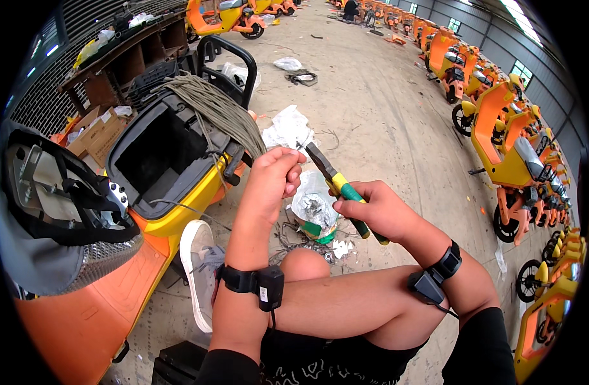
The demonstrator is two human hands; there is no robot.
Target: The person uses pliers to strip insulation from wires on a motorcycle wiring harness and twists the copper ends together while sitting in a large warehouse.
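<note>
Green-and-yellow-handled, got pliers [336, 178] bang in the middle, wrapped in the right hand [378, 208] and tilted toward 11 o'clock, probably to keep the tip [310, 149] close to the left hand [275, 173], pinched narrow, maybe on something too tiny to tell.

**Dressed in black, strapped and wired!**

Black sleeves [480, 350] on both arms, a black strap [235, 280] round each forearm! Each carries a boxy black module [271, 287] trailing a thin cable [273, 319]; the left one shows a small white label [263, 294]. Lower down, black shorts [352, 351] with squiggly white print [314, 370], and a grey-laced, pale-soled shoe [199, 253].
</note>
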